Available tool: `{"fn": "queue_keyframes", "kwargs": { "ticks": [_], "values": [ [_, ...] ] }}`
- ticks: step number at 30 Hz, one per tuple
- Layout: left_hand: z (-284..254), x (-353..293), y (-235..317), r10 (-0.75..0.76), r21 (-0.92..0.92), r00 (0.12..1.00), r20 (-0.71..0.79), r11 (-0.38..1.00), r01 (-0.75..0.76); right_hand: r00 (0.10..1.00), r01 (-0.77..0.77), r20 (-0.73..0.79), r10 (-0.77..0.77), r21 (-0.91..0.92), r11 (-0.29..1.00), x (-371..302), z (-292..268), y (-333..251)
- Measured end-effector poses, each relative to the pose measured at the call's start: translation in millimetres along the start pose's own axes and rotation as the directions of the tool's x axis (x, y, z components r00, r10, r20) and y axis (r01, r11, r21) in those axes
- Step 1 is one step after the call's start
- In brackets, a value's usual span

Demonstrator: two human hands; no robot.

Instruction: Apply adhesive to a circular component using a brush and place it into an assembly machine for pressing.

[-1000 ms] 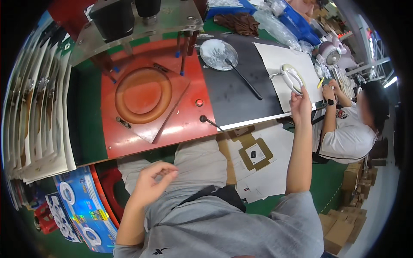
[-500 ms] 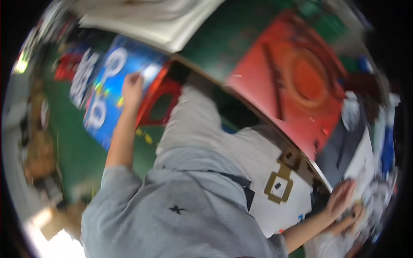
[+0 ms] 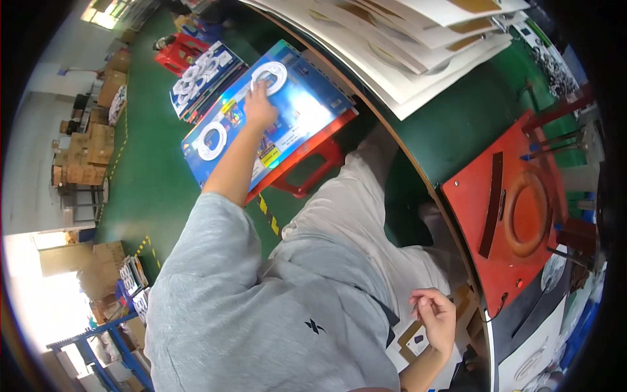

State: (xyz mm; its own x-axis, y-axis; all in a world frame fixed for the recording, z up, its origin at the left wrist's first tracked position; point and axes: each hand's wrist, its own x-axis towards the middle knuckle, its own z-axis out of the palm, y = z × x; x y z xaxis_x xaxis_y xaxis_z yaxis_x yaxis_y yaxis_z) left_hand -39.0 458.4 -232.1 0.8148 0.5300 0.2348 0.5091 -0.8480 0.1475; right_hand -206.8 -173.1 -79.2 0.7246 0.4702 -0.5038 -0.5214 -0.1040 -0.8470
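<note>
My left hand (image 3: 260, 110) reaches out over a stack of glossy blue printed cards (image 3: 304, 88) resting on a red plastic stool (image 3: 312, 171). Its fingers are stretched out and touch the top card beside a white ring shape (image 3: 279, 73); a second white ring (image 3: 211, 141) shows nearer the left corner. My right hand (image 3: 436, 320) hovers by my right thigh, fingers loosely bent and apart, with nothing visible in them. Beneath it lies a white sheet with a brown cardboard frame (image 3: 411, 342), partly hidden by the hand.
A green-topped table (image 3: 450, 147) runs along my right, bearing stacked white sheets (image 3: 392, 72) and a red board (image 3: 470, 215) with an orange oval ring (image 3: 528, 214). Another stack of printed cards (image 3: 206, 72) stands beyond the stool. Cardboard boxes (image 3: 98, 147) line the far left.
My view has swung toward the right, and the blur is gone. My left hand has moved farther over the blue cards. My right hand has drawn in from the table's white sheets toward my thigh.
</note>
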Motion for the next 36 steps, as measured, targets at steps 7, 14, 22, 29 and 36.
{"fn": "queue_keyframes", "kwargs": {
  "ticks": [7, 14, 22, 29, 36],
  "values": [
    [-32.4, 16.5, 13.6, 0.03, -0.048, 0.975, 0.22, 0.999, -0.02, 0.991, -0.065, -0.119, 0.062, -0.021, 0.998, 20.3, 14.5, 9.4],
    [-151.7, -29.3, 106.5, 0.422, -0.747, 0.737, 0.529, 0.644, 0.168, 0.989, -0.048, -0.14, 0.046, -0.009, 0.999, 30.9, 26.1, 23.9],
    [-260.0, -119.0, 265.9, 0.684, -0.991, 0.724, -0.086, -0.132, 0.007, 0.982, 0.115, -0.142, -0.128, -0.097, 0.989, 53.4, 37.1, -0.4],
    [-216.1, -176.1, 401.7, 0.765, -0.668, 0.21, -0.609, -0.351, -0.657, 0.962, 0.157, -0.208, -0.176, -0.103, 0.982, 44.4, 49.8, 15.5],
    [-190.3, -168.0, 437.8, 0.878, -0.605, 0.034, -0.478, -0.302, -0.737, 0.958, 0.162, -0.254, -0.132, 0.098, 0.982, 31.2, 55.8, 33.2]
  ]
}}
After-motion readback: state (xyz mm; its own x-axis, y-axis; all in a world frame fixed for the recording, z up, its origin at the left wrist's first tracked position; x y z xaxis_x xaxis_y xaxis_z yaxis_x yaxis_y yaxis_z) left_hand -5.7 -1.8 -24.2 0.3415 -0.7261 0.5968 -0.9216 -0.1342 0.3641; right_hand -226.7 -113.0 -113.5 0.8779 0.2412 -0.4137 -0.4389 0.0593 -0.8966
